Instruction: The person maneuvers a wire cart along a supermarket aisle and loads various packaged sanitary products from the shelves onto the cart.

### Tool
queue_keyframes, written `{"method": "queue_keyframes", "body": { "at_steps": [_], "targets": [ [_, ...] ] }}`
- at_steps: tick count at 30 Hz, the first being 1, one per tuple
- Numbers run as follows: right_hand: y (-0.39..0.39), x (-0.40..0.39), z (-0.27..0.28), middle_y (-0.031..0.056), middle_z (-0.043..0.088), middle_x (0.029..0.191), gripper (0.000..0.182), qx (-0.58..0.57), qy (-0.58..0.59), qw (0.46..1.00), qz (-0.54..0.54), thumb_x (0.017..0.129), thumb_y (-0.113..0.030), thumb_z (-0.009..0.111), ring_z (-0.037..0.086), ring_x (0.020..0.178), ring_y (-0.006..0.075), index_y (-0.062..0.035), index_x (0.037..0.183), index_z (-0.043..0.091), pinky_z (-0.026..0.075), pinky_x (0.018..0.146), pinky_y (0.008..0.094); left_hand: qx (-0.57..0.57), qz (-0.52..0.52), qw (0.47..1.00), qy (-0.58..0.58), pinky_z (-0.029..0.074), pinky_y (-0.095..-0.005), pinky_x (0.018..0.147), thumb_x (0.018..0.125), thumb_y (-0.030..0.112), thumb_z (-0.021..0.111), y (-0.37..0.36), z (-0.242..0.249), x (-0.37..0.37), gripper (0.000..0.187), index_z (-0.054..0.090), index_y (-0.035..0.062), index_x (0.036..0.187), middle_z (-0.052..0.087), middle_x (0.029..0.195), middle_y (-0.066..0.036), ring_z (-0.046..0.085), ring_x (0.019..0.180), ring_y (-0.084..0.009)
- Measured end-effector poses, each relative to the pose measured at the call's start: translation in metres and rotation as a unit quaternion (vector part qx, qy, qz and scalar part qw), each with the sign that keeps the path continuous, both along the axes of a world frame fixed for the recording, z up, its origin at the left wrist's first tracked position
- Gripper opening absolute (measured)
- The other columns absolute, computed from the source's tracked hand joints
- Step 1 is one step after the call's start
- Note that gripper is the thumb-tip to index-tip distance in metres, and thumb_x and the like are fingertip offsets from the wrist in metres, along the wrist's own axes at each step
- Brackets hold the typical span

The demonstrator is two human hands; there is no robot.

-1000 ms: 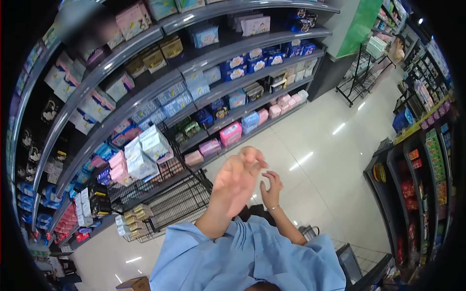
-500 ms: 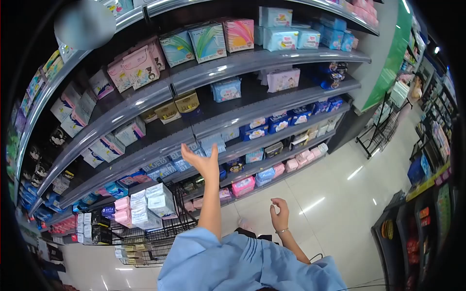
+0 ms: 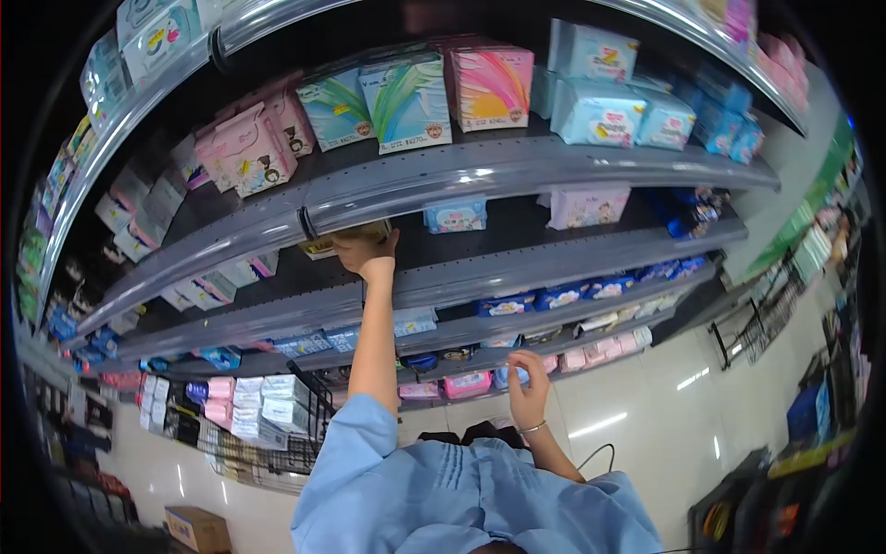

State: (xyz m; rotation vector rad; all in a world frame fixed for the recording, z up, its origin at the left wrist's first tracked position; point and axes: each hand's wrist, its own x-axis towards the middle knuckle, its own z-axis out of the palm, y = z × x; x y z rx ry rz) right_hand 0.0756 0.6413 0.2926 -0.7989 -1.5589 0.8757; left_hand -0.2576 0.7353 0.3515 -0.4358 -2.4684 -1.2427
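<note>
My left hand [image 3: 365, 256] reaches into the shelf under its upper ledge and is closed around a gold pack [image 3: 371, 231]. Its thumb lies along the right side; the other fingertips are partly hidden. Beside it on the left sits another gold pack [image 3: 319, 247], half covered by the ledge. Low in front of my body, my right hand [image 3: 529, 390], with a bracelet at the wrist, is empty, its fingers loosely bent and apart. A light-blue pack [image 3: 455, 216] stands on the same shelf, right of my left hand.
Above are green-blue boxes [image 3: 406, 102], a pink-orange box [image 3: 494, 88] and pink packs [image 3: 247, 148]. A black wire cart [image 3: 318, 397] loaded with white packs [image 3: 286, 403] stands at the left. A cardboard box [image 3: 197, 529] lies on the floor.
My left hand has moved up and forward from before the lower shelf, closing on the gold pack. My right hand stays low, and the view has come nearer the shelves.
</note>
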Motion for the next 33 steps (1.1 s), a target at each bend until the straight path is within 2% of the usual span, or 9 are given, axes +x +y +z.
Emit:
{"method": "queue_keyframes", "body": {
  "at_steps": [2,6,9,13,14,18,21,28,33],
  "targets": [
    [0.026,-0.004,0.012,0.0135,0.061,0.095,0.014,0.031,-0.004,0.998,0.055,0.078,0.005,0.057,0.059,0.089,0.0255,0.0012,0.092,0.060,0.045,0.081,0.0317,0.036,0.025,0.999,0.026,0.038,-0.0452,0.096,0.050,0.043,0.086,0.006,-0.006,0.000,0.120,0.015,-0.0079,0.132,0.037,0.126,-0.029,0.043,0.113,-0.0435],
    [0.067,-0.009,0.029,0.0134,0.061,0.094,0.013,0.030,-0.001,0.988,0.150,0.079,0.005,0.057,0.059,0.088,0.0254,0.0012,0.091,0.060,0.045,0.080,0.0318,0.203,-0.123,0.963,0.125,0.035,-0.0419,0.099,0.058,0.020,0.082,-0.010,0.010,0.017,0.105,0.014,-0.0095,0.132,0.037,0.126,-0.028,0.043,0.115,-0.0410],
    [0.092,-0.013,0.027,0.0134,0.061,0.094,0.013,0.010,0.010,0.973,0.232,0.079,0.005,0.057,0.059,0.088,0.0253,0.0011,0.090,0.060,0.045,0.080,0.0317,0.225,-0.057,0.969,0.084,0.031,-0.0400,0.102,0.061,0.014,0.079,-0.029,0.030,0.067,0.103,0.011,-0.0093,0.134,0.036,0.127,-0.028,0.041,0.118,-0.0385],
    [0.101,-0.029,0.030,0.0143,0.057,0.097,0.015,0.011,0.024,0.937,0.349,0.080,0.007,0.053,0.055,0.091,0.0217,0.0034,0.093,0.057,0.043,0.085,0.0311,0.139,-0.104,0.972,0.160,0.027,-0.0421,0.105,0.057,0.011,0.080,-0.077,0.023,0.122,0.110,0.005,-0.0056,0.136,0.035,0.131,-0.025,0.037,0.123,-0.0357],
    [0.106,-0.032,0.016,0.0167,0.049,0.111,0.025,0.048,0.014,0.916,0.398,0.081,0.000,0.055,0.051,0.100,0.0237,0.0037,0.106,0.052,0.041,0.089,0.0347,0.105,-0.121,0.970,0.185,0.027,-0.0427,0.105,0.057,0.011,0.080,-0.092,0.028,0.133,0.110,0.006,-0.0046,0.137,0.037,0.129,-0.025,0.040,0.121,-0.0367],
    [0.078,-0.064,0.018,0.0195,0.033,0.122,0.058,0.099,0.131,0.891,0.424,0.078,-0.021,0.063,0.041,0.106,0.0310,0.0027,0.123,0.034,0.037,0.090,0.0408,-0.013,-0.077,0.967,0.244,0.025,-0.0568,0.104,0.057,0.019,0.080,-0.160,0.028,0.190,0.107,0.013,0.0036,0.138,0.045,0.122,-0.022,0.049,0.113,-0.0390],
    [0.038,-0.073,0.028,0.0186,0.034,0.122,0.061,0.071,0.157,0.810,0.561,0.079,-0.021,0.062,0.043,0.104,0.0290,0.0019,0.126,0.032,0.038,0.091,0.0402,-0.070,-0.012,0.983,0.166,0.021,-0.0589,0.105,0.055,0.020,0.078,-0.221,0.010,0.240,0.103,0.016,0.0041,0.136,0.043,0.125,-0.020,0.045,0.115,-0.0385],
    [-0.117,-0.051,0.003,0.0158,0.040,0.128,0.078,-0.035,-0.152,0.598,0.786,0.072,-0.010,0.072,0.050,0.106,0.0208,-0.0027,0.136,0.027,0.044,0.088,0.0333,-0.098,0.177,0.979,-0.016,0.017,-0.0573,0.107,0.054,0.017,0.074,-0.368,-0.041,0.349,0.096,0.023,-0.0017,0.133,0.039,0.128,-0.019,0.037,0.119,-0.0373],
    [-0.259,-0.026,-0.029,0.0201,0.051,0.122,0.068,-0.059,-0.224,0.443,0.866,0.080,-0.011,0.066,0.058,0.103,0.0259,-0.0018,0.134,0.026,0.049,0.082,0.0317,-0.134,0.259,0.955,-0.051,0.016,-0.0570,0.108,0.055,0.020,0.074,-0.482,-0.062,0.420,0.095,0.023,-0.0021,0.133,0.038,0.129,-0.018,0.036,0.119,-0.0378]
  ]
}}
